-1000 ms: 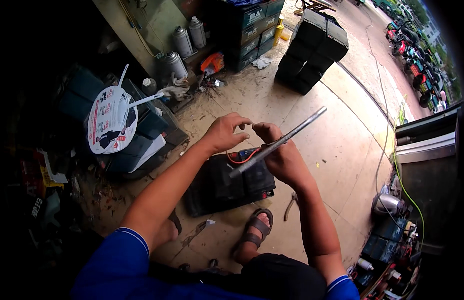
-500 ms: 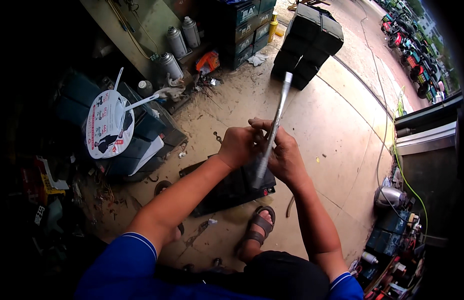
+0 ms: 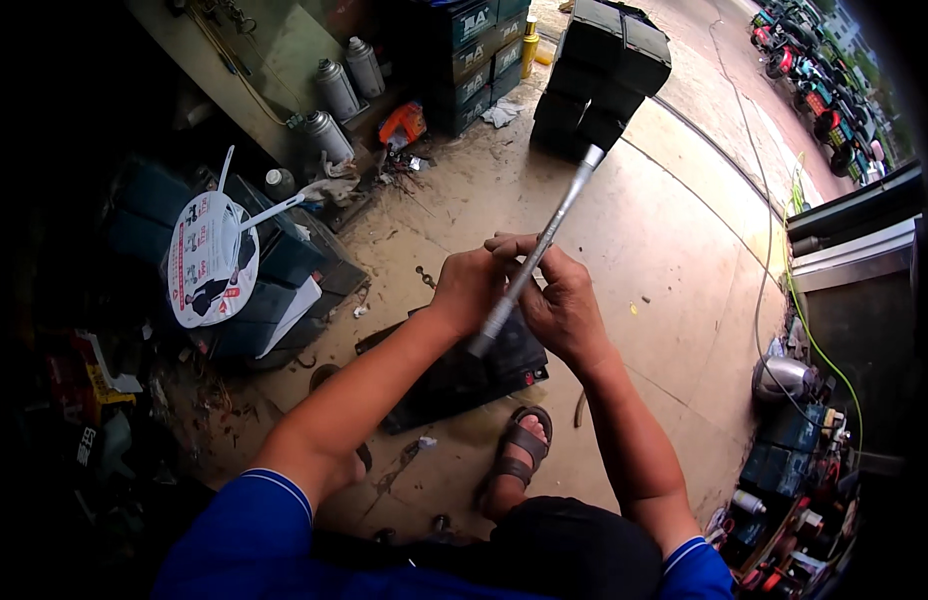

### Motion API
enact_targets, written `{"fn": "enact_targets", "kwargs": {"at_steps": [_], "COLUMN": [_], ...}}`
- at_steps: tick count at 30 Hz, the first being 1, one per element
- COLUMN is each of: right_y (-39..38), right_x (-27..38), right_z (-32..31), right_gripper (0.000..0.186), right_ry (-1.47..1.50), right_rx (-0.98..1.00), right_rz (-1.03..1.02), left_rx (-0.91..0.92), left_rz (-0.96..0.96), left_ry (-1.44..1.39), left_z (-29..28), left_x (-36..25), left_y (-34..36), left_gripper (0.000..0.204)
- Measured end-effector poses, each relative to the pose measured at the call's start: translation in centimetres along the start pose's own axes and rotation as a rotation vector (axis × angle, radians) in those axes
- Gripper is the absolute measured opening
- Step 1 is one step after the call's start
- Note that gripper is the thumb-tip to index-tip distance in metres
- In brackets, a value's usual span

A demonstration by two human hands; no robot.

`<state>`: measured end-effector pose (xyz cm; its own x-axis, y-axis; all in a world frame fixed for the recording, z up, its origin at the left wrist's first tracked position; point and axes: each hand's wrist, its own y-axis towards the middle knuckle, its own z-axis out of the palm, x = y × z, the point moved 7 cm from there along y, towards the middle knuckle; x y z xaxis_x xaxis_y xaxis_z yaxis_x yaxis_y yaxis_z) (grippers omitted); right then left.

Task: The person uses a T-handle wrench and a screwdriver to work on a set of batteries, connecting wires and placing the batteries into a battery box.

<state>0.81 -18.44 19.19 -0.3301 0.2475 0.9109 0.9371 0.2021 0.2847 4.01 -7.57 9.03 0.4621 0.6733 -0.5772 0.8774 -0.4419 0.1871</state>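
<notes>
A long silver socket wrench [image 3: 567, 205] slants across the space between my hands, one end up and to the right, the other down toward my left wrist. My right hand [image 3: 564, 305] grips it near its middle, fingers curled. Right beside it, my left hand [image 3: 471, 288] is closed, its fingertips meeting those of my right; whatever they pinch is hidden. Below both hands a black battery [image 3: 459, 385] lies on the floor, partly covered by my left forearm. A small dark metal piece [image 3: 424, 275] lies on the floor beyond my left hand.
Stacked black batteries [image 3: 609, 75] stand ahead, with boxes [image 3: 474, 60] and spray cans [image 3: 336, 90] to their left. A round white fan [image 3: 212, 260] rests on batteries at left. A kettle [image 3: 781, 377] and clutter line the right side; a cable [image 3: 762, 270] crosses the floor.
The socket wrench has tilted clockwise, its upper end going right and its lower end left. My hands stay together at nearly the same place.
</notes>
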Motion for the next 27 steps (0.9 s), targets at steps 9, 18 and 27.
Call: {"fn": "enact_targets", "kwargs": {"at_steps": [9,18,27], "right_y": [-0.6,-0.4,-1.5], "right_x": [-1.2,5.6,17.6], "right_z": [-1.5,-7.5,-8.5], "right_gripper": [0.017,0.019,0.022], "right_ry": [0.16,0.599,0.812], "right_rx": [-0.101,-0.379,-0.251], "right_rz": [0.138,-0.105,-0.113], "left_rx": [0.13,0.386,0.288], "left_rz": [-0.033,-0.374,-0.548], "left_ry": [-0.007,-0.602,-1.025], "left_z": [3.7,-3.1,-23.4], "left_x": [1.6,-0.4,-6.5], "left_y": [-0.3,-0.5,-7.1], "left_gripper": [0.019,0.032,0.029]}}
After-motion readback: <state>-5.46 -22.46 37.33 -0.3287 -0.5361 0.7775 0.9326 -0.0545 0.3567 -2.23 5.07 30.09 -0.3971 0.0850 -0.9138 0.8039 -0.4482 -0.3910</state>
